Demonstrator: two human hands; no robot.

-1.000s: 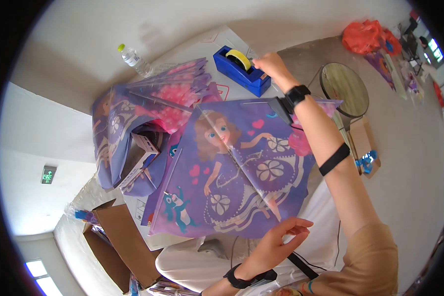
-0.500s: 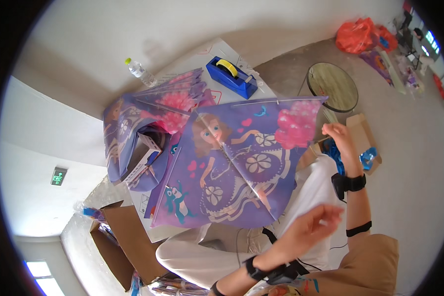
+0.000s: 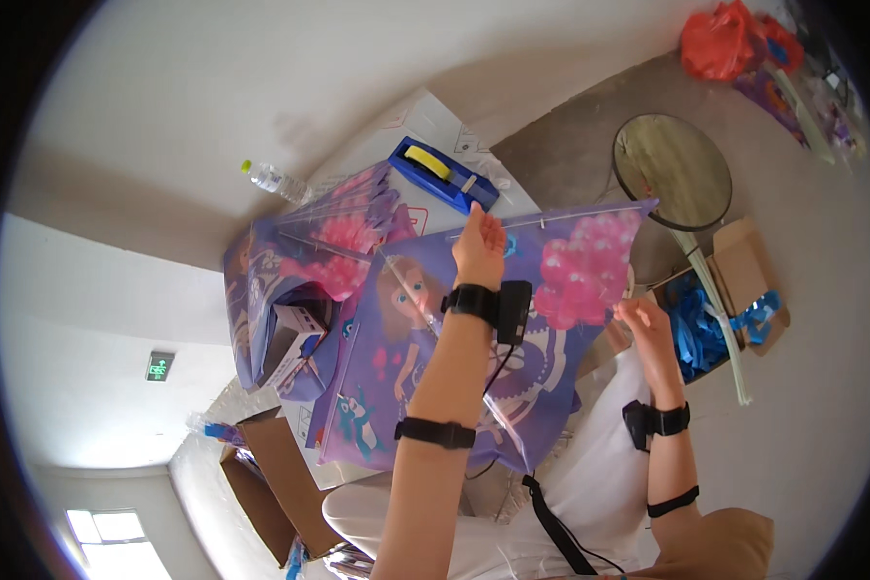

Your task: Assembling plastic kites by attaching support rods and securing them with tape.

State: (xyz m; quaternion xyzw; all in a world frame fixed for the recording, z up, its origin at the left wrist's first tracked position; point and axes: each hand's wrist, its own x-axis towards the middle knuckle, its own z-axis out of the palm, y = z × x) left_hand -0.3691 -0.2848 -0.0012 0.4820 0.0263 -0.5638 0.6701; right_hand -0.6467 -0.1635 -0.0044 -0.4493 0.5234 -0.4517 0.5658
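Observation:
A purple kite (image 3: pixel 411 372) printed with a character in a gown and pink balloons lies spread before me, with thin rods across it. My left hand (image 3: pixel 478 249) reaches over it to the front end of a blue tape dispenser (image 3: pixel 425 172), which holds a yellow roll. Its fingers are bent together at the dispenser's end; any tape between them is too small to see. Beside the kite's right edge is my right hand (image 3: pixel 645 333), its fingertips pinched close to the fabric. What they hold is not clear. More folded kites (image 3: pixel 261 261) lie at the left.
A white box (image 3: pixel 522 198) lies under the dispenser. At the left are a plastic bottle (image 3: pixel 275 182) and an opened cardboard carton (image 3: pixel 285 474). A round stool (image 3: pixel 672 169), pale rods (image 3: pixel 710 300) and a box of blue material (image 3: pixel 696 324) stand right.
My left hand has moved up and forward from near my lap to the tape dispenser. My right hand has come lower, staying by the kite's right edge. The view has shifted a little.

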